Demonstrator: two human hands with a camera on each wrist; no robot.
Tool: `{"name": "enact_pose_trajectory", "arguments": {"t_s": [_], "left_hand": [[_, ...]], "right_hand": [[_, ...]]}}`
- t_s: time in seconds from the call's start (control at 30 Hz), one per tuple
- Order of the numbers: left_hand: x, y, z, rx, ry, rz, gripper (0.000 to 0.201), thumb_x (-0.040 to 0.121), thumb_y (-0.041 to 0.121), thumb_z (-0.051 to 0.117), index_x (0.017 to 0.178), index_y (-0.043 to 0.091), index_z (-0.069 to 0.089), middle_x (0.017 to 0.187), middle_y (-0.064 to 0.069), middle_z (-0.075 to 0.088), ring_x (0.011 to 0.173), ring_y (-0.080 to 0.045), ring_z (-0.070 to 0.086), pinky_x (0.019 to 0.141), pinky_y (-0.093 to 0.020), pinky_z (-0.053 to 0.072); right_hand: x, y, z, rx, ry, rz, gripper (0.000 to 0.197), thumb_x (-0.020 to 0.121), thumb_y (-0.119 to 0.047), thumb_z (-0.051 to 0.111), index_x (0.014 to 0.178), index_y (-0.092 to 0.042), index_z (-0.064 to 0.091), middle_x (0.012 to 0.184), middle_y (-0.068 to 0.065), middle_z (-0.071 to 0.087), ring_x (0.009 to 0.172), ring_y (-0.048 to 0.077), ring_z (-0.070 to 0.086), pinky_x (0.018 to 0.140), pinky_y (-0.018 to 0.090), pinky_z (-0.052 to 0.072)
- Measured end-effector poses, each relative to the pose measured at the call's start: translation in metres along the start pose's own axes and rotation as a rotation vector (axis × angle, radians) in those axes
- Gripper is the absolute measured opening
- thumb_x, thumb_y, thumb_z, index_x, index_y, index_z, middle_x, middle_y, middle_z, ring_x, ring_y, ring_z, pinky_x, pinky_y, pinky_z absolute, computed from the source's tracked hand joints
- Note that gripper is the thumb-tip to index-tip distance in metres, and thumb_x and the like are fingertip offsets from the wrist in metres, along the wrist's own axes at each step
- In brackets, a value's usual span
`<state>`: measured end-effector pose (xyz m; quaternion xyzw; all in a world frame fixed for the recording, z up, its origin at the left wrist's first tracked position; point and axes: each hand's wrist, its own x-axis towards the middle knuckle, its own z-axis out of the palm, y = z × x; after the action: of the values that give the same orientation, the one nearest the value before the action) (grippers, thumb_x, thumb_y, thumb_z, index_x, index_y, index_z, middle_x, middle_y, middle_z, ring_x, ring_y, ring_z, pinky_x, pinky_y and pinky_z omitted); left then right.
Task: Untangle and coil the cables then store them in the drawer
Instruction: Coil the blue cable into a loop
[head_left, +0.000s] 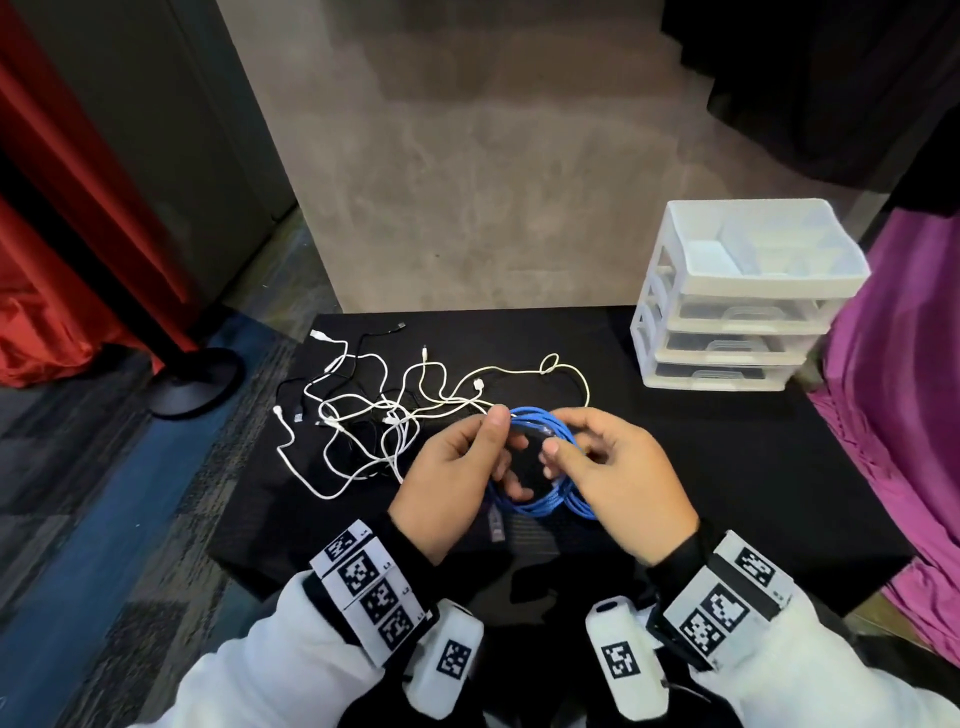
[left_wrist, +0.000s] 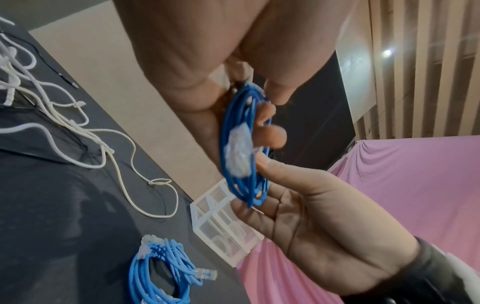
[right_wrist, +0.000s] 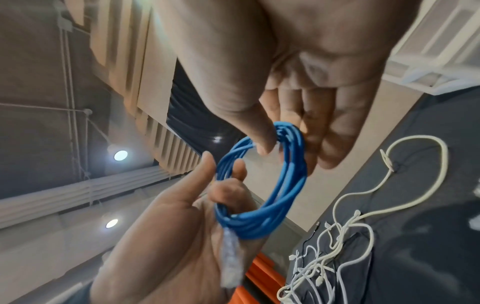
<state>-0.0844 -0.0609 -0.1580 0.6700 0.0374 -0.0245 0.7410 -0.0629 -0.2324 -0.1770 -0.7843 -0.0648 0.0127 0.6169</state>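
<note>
A glossy blue round-jacketed network cable (head_left: 540, 457), wound into a tight several-turn ring (clear plug (right_wrist: 231, 265) dangling), hangs above the near black table (head_left: 675, 467), pinched by left hand (head_left: 457, 483) and right hand (head_left: 618, 483)

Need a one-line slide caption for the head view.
Both hands, left hand and right hand, hold a coiled blue cable over the black table, tangled white cables beside it.

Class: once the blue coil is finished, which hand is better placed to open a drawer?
Probably the right hand: the drawer unit stands on its side, while the left hand grips the blue coil.
</note>
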Motion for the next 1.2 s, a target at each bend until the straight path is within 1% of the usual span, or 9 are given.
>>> {"name": "enact_pose_trajectory", "arguments": {"t_s": [0.1,0.2,0.3,0.4,0.47,0.63,0.8,0.93,1.2], "left_hand": [[0.0,-0.004,-0.001,0.016,-0.023,-0.058,0.044,0.092,0.052,0.052,0.096,0.011,0.07,0.067,-0.005,0.054,0.067,-0.021,0.068,0.076,-0.045,0.045],[0.002,-0.007,-0.003,-0.036,-0.007,-0.085,0.039,0.099,0.044,0.051,0.103,0.009,0.068,0.071,-0.005,0.058,0.077,-0.021,0.071,0.081,-0.047,0.052],[0.01,-0.009,-0.006,-0.052,0.036,-0.105,0.04,0.104,0.041,0.046,0.104,0.006,0.065,0.068,-0.002,0.057,0.072,-0.019,0.07,0.069,-0.04,0.056],[0.021,-0.019,-0.011,-0.09,0.072,-0.17,0.044,0.105,0.045,0.045,0.105,0.006,0.064,0.067,-0.001,0.056,0.067,-0.018,0.068,0.065,-0.042,0.059],[0.029,-0.031,-0.012,-0.104,0.089,-0.223,0.044,0.105,0.046,0.045,0.105,0.006,0.064,0.068,-0.002,0.056,0.066,-0.018,0.067,0.066,-0.046,0.061],[0.05,-0.067,0.006,-0.1,0.079,-0.343,0.044,0.104,0.049,0.047,0.102,0.009,0.066,0.069,-0.001,0.056,0.064,-0.017,0.064,0.068,-0.048,0.06],[0.07,-0.091,0.028,0.125,0.072,-0.489,0.038,0.102,0.049,0.051,0.105,0.013,0.064,0.101,-0.009,0.068,0.086,-0.02,0.068,0.062,-0.037,0.062],[0.073,-0.106,0.029,0.2,0.115,-0.549,0.027,0.101,0.032,0.058,0.123,0.017,0.06,0.112,-0.006,0.063,0.092,-0.018,0.066,0.069,-0.041,0.064],[0.07,-0.11,0.009,0.109,0.216,-0.507,0.024,0.102,0.018,0.057,0.125,0.015,0.061,0.124,-0.011,0.066,0.107,-0.025,0.067,0.067,-0.038,0.063]], "right_hand": [[-0.001,-0.001,-0.002,0.175,0.045,0.024,0.032,0.095,-0.007,0.072,0.121,-0.024,0.068,0.093,0.006,0.08,0.089,0.023,0.077,0.093,0.042,0.059],[-0.001,-0.006,-0.006,0.293,-0.001,-0.002,0.038,0.097,-0.006,0.069,0.131,-0.023,0.064,0.103,0.008,0.08,0.094,0.026,0.077,0.092,0.033,0.059],[0.011,0.002,-0.018,0.261,-0.01,0.01,0.034,0.101,-0.02,0.065,0.134,-0.027,0.061,0.099,0.009,0.079,0.093,0.02,0.077,0.09,0.028,0.059],[0.038,0.041,-0.044,-0.018,0.164,0.104,0.018,0.098,-0.036,0.067,0.116,-0.031,0.069,0.102,0.001,0.078,0.098,0.018,0.073,0.096,0.039,0.057],[0.051,0.073,-0.065,-0.364,0.218,0.214,0.027,0.093,-0.045,0.07,0.112,-0.027,0.072,0.109,-0.001,0.075,0.109,0.022,0.068,0.105,0.043,0.05],[0.058,0.13,-0.071,-0.629,0.039,0.454,0.053,0.087,-0.051,0.075,0.131,-0.023,0.065,0.13,0.011,0.063,0.122,0.033,0.061,0.108,0.04,0.048],[0.056,0.138,-0.056,-0.478,0.061,0.464,0.053,0.088,-0.034,0.08,0.134,-0.015,0.062,0.128,0.013,0.062,0.112,0.028,0.066,0.1,0.035,0.051],[0.052,0.136,-0.047,-0.266,0.097,0.554,0.033,0.091,-0.018,0.075,0.121,-0.017,0.063,0.097,0.004,0.068,0.087,0.027,0.074,0.079,0.049,0.065],[0.044,0.123,-0.016,0.056,-0.028,0.479,0.024,0.097,-0.009,0.07,0.121,-0.01,0.068,0.101,0.009,0.067,0.081,0.018,0.07,0.069,0.032,0.063]]}}
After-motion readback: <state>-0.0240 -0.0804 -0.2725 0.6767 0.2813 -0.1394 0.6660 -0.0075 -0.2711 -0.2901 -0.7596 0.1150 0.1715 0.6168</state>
